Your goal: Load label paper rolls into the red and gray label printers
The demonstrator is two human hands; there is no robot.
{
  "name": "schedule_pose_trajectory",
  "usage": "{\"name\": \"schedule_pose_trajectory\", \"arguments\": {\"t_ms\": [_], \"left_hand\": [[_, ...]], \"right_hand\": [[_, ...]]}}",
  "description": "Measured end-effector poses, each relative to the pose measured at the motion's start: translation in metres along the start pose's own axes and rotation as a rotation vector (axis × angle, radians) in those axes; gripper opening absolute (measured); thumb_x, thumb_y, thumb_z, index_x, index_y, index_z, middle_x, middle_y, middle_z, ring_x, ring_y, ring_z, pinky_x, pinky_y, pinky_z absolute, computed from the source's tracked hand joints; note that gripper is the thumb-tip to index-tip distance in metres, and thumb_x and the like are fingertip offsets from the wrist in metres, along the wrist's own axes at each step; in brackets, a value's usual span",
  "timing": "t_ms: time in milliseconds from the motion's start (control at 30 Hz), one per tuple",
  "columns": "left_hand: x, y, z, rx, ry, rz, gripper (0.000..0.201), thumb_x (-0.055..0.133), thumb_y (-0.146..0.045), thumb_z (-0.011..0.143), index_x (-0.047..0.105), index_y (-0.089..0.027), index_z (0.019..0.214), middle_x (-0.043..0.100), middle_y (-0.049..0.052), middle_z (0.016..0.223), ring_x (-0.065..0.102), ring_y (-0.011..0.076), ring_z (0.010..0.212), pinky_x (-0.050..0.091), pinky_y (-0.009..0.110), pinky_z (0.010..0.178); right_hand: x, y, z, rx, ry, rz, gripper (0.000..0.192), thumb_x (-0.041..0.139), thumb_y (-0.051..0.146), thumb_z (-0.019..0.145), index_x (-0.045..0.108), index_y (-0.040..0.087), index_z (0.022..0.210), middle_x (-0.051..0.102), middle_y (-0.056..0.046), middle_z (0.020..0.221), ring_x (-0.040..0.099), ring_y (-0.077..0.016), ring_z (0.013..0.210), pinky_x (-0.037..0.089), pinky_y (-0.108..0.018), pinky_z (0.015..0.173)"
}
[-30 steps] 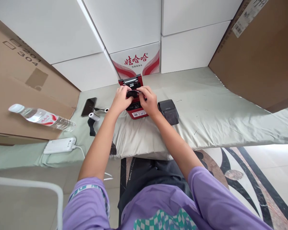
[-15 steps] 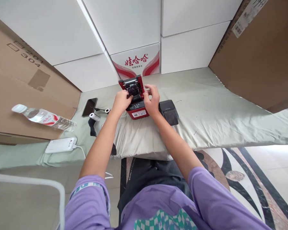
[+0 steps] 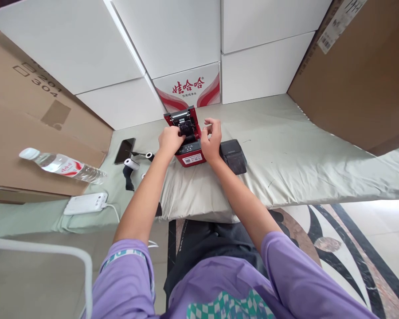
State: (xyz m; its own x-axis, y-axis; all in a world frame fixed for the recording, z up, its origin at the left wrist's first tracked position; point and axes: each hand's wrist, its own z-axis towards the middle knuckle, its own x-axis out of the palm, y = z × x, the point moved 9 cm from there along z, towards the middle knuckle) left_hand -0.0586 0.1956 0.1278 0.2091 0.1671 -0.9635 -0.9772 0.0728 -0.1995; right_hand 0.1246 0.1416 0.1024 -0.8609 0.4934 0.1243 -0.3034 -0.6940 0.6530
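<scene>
**Both hands at the red printer**

Curled fingers of the left hand are pressed on the left side of the red printer, whose lid is open with a black roll seen inside. At the right side the right hand is placed, fingers loosely bent; whether something is pinched cannot be told. The printer is standing on the pale cushion, just beside a black printer.
</scene>
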Motion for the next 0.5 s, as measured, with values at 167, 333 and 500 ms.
{"name": "schedule_pose_trajectory", "arguments": {"t_ms": [167,333,500], "left_hand": [[-0.01,-0.01,-0.007,0.143,-0.078,-0.173,0.02,0.067,-0.037,0.086,0.079,-0.023,0.092,0.081,0.009,0.1,0.072,0.0289,0.095,0.052,0.038,0.081],[-0.027,-0.015,-0.022,0.202,-0.123,-0.25,0.022,0.064,-0.033,0.086,0.079,-0.024,0.099,0.081,0.005,0.099,0.069,0.024,0.089,0.05,0.035,0.08],[-0.034,-0.024,-0.04,0.243,0.027,-0.184,0.012,0.068,-0.031,0.081,0.079,-0.027,0.087,0.079,0.004,0.094,0.068,0.0251,0.085,0.046,0.035,0.069]], "right_hand": [[-0.002,0.05,0.005,-0.13,0.01,0.022,0.018,0.038,0.031,0.108,0.052,0.026,0.12,0.056,-0.008,0.109,0.059,-0.017,0.084,0.055,-0.038,0.082],[-0.056,0.104,0.032,-0.141,-0.04,0.076,0.029,0.035,0.038,0.11,0.054,0.028,0.13,0.055,-0.01,0.116,0.065,-0.0216,0.095,0.058,-0.046,0.086],[-0.152,0.033,0.071,-0.053,-0.162,-0.123,0.039,0.033,0.047,0.108,0.055,0.023,0.129,0.056,-0.013,0.12,0.067,-0.024,0.104,0.057,-0.047,0.088]]}}
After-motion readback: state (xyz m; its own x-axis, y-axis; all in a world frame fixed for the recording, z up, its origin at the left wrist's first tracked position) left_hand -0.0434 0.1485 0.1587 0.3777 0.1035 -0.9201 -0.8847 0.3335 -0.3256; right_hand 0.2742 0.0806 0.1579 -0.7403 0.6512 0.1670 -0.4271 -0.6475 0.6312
